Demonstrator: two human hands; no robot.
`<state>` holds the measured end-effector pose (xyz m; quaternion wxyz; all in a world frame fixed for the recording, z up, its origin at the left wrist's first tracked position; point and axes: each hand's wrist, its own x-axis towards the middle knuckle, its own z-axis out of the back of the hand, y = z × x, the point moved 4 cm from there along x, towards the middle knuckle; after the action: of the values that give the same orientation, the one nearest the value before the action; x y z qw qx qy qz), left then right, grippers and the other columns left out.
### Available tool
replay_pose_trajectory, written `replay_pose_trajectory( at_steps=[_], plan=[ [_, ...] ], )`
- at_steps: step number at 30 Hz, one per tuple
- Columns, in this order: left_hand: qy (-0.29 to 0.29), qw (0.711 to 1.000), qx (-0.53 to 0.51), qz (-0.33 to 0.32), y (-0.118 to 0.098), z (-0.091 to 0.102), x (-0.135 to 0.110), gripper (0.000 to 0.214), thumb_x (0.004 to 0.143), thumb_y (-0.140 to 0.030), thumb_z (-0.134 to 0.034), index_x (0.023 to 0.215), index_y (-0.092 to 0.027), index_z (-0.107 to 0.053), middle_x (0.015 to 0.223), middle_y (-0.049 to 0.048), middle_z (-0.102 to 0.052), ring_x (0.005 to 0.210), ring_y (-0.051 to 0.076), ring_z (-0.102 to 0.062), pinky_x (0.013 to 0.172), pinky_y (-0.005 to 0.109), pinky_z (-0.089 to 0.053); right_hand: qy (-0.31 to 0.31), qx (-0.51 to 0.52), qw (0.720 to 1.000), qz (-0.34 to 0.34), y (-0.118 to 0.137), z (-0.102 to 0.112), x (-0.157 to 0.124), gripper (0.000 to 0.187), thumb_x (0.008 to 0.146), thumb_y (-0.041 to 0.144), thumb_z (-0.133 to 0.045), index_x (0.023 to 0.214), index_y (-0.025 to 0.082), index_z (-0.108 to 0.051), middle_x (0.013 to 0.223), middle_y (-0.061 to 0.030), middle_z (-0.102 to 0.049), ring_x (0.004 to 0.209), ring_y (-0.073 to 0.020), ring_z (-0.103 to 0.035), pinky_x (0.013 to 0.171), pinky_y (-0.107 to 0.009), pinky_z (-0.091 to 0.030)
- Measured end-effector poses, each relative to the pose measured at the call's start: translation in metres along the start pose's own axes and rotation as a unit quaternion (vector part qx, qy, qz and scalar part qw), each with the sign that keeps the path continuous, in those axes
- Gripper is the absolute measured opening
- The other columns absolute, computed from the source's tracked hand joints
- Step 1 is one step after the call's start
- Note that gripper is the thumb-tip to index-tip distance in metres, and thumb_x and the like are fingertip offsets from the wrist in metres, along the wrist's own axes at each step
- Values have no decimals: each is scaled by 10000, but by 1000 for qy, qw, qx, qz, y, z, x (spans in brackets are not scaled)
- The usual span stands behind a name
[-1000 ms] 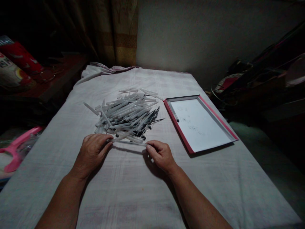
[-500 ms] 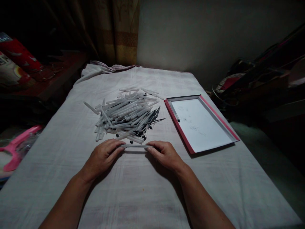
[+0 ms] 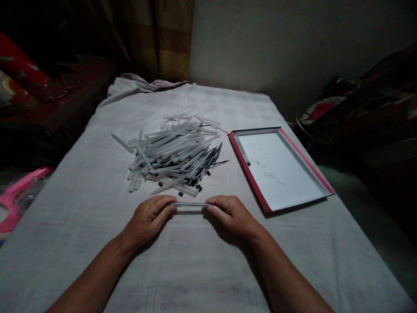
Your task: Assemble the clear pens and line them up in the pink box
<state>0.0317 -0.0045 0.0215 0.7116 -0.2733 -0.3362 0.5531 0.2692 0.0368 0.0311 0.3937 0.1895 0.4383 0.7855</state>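
Observation:
Between my two hands a slim translucent pen [image 3: 192, 204] is held level, just above the cloth. My left hand [image 3: 152, 219] pinches its left end, and my right hand [image 3: 230, 215] pinches the right end; both tips of it are hidden by fingers. Just beyond lies a loose heap of clear pen barrels [image 3: 172, 150], with dark refills [image 3: 213, 156] sticking out on its right side. A few small black end plugs [image 3: 180, 194] are scattered along the heap's near edge.
Right of the heap lies a shallow red-edged box lid [image 3: 250, 182] with a white inside, holding one pen [image 3: 243, 151] along its left wall. A pale checked cloth [image 3: 182, 278] covers the table. A pink plastic object [image 3: 19, 191] is at the far left.
Both hands still grip the pen by its ends, and it has shifted slightly right and down in view. The whole scene has also shifted a little as the camera moved.

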Motion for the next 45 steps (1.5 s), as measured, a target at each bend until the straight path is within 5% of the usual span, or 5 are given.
replay_pose_trajectory(
  at_steps=[10,18,26,32,45],
  plan=[
    [3,1000,-5,1,-3,1,4,251,922,-391,-546,966,-222,-726,884,41,-773,791,185,-715,770,283,-557,3,-18,1000,-2,-1,-1,2,291,970,327,-500,856,195,-733,772,-30,-730,705,-152,-651,672,-230,-461],
    [-40,978,-148,144,9,0,9,409,879,-483,-601,1194,-222,-609,799,3,-665,672,153,-627,622,263,-502,-46,-6,999,24,9,3,1,298,976,307,-464,960,189,-737,842,-47,-753,771,-169,-683,708,-253,-501],
    [-86,928,-300,205,17,5,12,557,817,-583,-676,1209,-201,-573,730,-21,-597,574,115,-546,504,223,-420,-368,-81,917,-133,-31,119,-9,412,940,432,-476,1096,131,-710,695,-50,-701,586,-180,-625,594,-279,-486],
    [-84,932,-287,205,19,0,10,523,793,-560,-701,1156,-190,-635,712,-16,-597,609,127,-562,572,258,-471,-272,-335,838,-334,-62,161,23,391,959,309,-421,1137,189,-748,1045,-128,-773,979,-269,-703,778,-310,-472],
    [-81,939,-268,200,22,-1,9,498,802,-558,-688,1148,-199,-665,732,2,-636,646,140,-593,611,265,-508,-175,-399,832,-344,-65,143,47,411,965,343,-414,1107,232,-783,1101,-137,-761,994,-268,-717,747,-300,-480]
  ],
)
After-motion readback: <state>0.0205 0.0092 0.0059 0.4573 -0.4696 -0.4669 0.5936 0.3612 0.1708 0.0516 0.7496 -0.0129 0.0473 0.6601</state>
